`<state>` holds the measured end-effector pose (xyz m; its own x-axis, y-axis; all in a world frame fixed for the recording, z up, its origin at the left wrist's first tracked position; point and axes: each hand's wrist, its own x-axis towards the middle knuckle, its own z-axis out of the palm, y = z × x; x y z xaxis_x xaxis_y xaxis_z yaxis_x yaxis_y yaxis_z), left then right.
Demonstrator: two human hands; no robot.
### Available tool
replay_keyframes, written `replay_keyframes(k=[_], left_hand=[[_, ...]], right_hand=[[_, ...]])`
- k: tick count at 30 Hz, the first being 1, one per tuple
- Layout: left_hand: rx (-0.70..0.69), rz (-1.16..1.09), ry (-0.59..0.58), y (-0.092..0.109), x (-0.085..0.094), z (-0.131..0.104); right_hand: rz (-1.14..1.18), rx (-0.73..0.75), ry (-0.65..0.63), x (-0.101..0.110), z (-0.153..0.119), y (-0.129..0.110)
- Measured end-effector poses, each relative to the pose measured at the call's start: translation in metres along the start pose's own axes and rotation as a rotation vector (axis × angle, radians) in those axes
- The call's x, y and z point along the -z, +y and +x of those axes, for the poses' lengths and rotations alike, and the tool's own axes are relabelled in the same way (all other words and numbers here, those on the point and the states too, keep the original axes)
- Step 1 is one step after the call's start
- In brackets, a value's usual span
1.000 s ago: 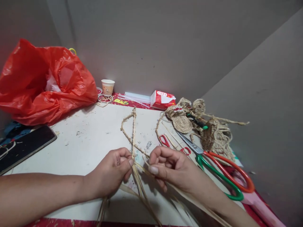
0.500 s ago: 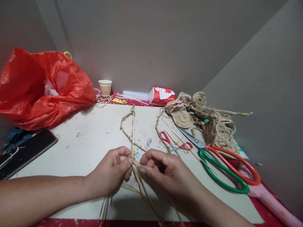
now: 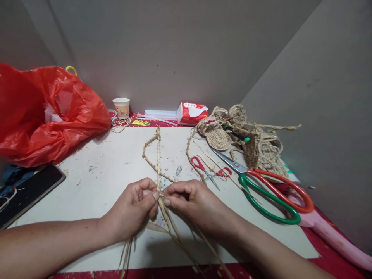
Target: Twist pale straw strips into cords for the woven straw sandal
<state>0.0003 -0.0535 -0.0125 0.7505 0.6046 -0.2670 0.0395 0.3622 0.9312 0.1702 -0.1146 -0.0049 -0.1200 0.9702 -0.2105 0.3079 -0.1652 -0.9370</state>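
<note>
From the head view, looking down over the person's arms, I see both hands working close together low in the middle of the counter (image 3: 101,174). The left hand (image 3: 132,211) is nearly closed, with thumb and forefinger pinched on the lower end of a braided cord (image 3: 158,155) and the other fingers curled under. The right hand (image 3: 193,197) is just beside it, its thumb and forefinger brought together on one of the pale loose strands (image 3: 174,232) where they leave the braid; the rest of its fingers are folded and partly hidden.

The cord runs straight away from the hands, turns at its far end and loops back, crossing itself before passing towards the right hand. The strands fan out below the fingers towards the near edge.

To the right lie small red-handled scissors (image 3: 210,175) with their blades apart, then large scissors (image 3: 237,167) with one orange and one green handle. Behind these is a heap of braided straw pieces (image 3: 219,138). Along the back stand a tissue packet (image 3: 185,115) and a paper cup (image 3: 121,108). On the left, a red plastic bag (image 3: 69,128) slumps behind a dark phone (image 3: 31,195).
</note>
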Motion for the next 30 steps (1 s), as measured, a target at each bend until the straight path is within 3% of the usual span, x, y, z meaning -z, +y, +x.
replay_keyframes(k=[8,19,25,30], left_hand=[[0.012,0.058,0.024,0.001,0.000,0.000],[0.010,0.064,0.030,0.005,-0.003,0.001],[0.029,0.068,0.034,0.006,-0.003,0.002],[0.034,0.040,0.014,0.006,-0.003,0.003]], right_hand=[[-0.531,0.275,0.070,0.000,-0.002,-0.009],[-0.546,0.189,-0.005,-0.006,-0.003,-0.004],[-0.585,0.161,-0.081,0.003,-0.005,-0.010],[-0.461,0.149,-0.101,0.010,-0.001,-0.012]])
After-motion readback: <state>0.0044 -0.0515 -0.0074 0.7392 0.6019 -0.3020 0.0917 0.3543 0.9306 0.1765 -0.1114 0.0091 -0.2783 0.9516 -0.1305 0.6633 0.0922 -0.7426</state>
